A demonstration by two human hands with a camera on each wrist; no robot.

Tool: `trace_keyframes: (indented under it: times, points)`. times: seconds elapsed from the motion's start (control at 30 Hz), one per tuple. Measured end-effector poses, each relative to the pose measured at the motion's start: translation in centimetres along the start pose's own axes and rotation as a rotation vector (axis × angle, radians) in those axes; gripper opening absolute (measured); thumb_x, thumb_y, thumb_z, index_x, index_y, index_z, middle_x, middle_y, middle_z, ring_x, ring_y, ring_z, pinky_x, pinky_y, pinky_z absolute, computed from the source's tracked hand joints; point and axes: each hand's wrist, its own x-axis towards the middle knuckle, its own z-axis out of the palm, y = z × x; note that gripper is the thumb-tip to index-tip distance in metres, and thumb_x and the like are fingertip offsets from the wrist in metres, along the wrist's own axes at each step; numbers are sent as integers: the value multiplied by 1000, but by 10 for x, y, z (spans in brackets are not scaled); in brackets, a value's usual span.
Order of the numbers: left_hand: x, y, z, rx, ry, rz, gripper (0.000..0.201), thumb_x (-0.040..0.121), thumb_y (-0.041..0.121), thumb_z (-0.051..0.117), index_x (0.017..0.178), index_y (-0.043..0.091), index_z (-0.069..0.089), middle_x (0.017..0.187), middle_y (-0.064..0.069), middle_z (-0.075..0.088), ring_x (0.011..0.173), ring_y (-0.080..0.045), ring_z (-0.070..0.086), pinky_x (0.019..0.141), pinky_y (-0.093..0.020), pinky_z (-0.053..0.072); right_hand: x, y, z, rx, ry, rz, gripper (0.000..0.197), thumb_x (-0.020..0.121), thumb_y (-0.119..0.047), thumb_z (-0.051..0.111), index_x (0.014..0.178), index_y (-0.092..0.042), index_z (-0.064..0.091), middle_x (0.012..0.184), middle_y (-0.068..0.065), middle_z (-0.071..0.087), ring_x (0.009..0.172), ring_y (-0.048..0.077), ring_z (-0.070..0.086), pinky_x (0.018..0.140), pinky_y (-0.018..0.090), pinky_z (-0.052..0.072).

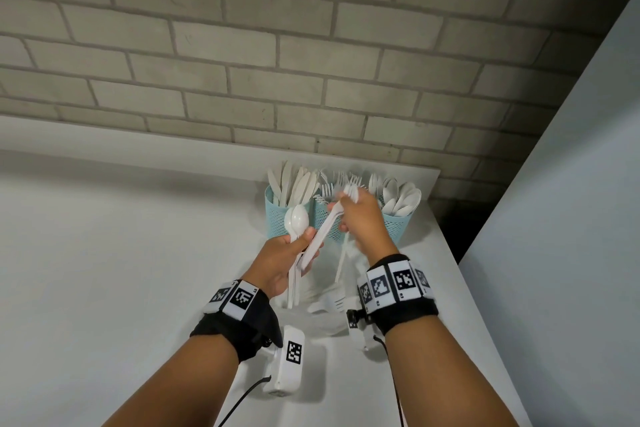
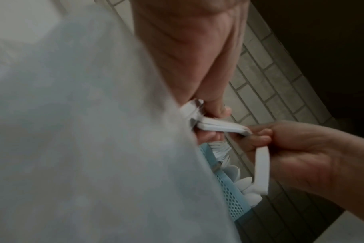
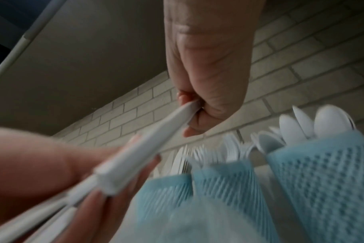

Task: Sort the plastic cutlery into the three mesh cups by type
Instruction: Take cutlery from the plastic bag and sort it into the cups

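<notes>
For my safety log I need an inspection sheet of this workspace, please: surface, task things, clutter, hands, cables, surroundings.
Surface: white counter, meeting the wall.
Job's things: three blue mesh cups at the wall, holding knives, forks and spoons; loose cutlery lies under the hands.
Clutter: nothing seen.
Grippers: left hand grips spoons; right hand pinches a fork and other white pieces whose kind I cannot tell.
Cables: black cable from the left wrist camera.
Surroundings: grey brick wall; white panel on the right.

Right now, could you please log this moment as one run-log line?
left hand: grips spoons | right hand: pulls forks from that bundle | mesh cups: knives, forks, spoons sorted
</notes>
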Motion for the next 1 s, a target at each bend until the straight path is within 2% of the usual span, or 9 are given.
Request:
trace_keyframes:
  times: [0.17,0.27,0.37,0.47,0.63,0.77,0.83,0.9,1.0]
  points:
    - [4,3,-4,-65,7,-2,23,91,26,58,96,5,65,77,-4,69,54,-6,64,55,-16,53,19,-34,-29,40,413,-303,11,98,-22,47,93,-15,54,90,8,70,55,13,53,54,28,49]
    - [4,3,-2,-50,14,-5,24,91,29,57,94,6,65,79,-4,68,54,-5,64,54,-16,53,26,-45,-34,93,511,-401,7,97,-20,49,96,-17,56,80,0,62,49,8,51,44,16,47]
    - [5,2,0,-20,16,-21,25,91,31,56,93,8,66,76,-2,68,51,-3,62,50,-13,49,35,-38,-25,65,461,-431,11,96,-18,52,101,-11,60,77,2,60,39,0,50,44,16,49]
    - [5,3,0,8,23,-50,27,91,33,56,91,9,66,72,1,67,47,-2,55,44,-11,42,43,-17,-11,-39,345,-364,14,95,-14,54,106,-7,60,81,5,63,39,-1,54,47,19,51]
    - [3,7,0,50,6,-75,34,95,37,48,93,8,66,69,3,62,47,-2,40,40,-9,33,48,11,1,-234,138,-239,14,95,-8,52,106,-4,61,93,11,66,48,16,58,55,33,55]
    - [3,12,0,-33,-41,-113,36,100,34,39,100,7,62,69,2,58,50,-4,35,40,-11,30,45,7,0,-228,155,-288,32,92,-12,59,123,-10,59,92,5,64,53,13,58,51,21,54]
    - [3,12,0,-117,-74,-151,30,101,27,38,104,5,59,68,0,59,50,-5,37,40,-13,31,44,3,0,-251,180,-356,39,90,-17,61,129,-14,57,102,6,65,68,19,63,62,30,59]
    - [3,12,1,-154,-91,-158,26,100,20,37,104,4,57,70,-2,60,51,-6,39,41,-14,32,45,3,2,-322,187,-401,34,90,-19,61,123,-13,62,105,13,69,77,24,65,73,44,57]
    - [0,12,2,-151,-108,-142,26,98,15,34,102,4,57,75,-4,61,57,-8,40,44,-16,35,46,5,2,-446,127,-387,21,92,-13,57,108,-8,70,95,15,71,72,21,59,76,44,55]
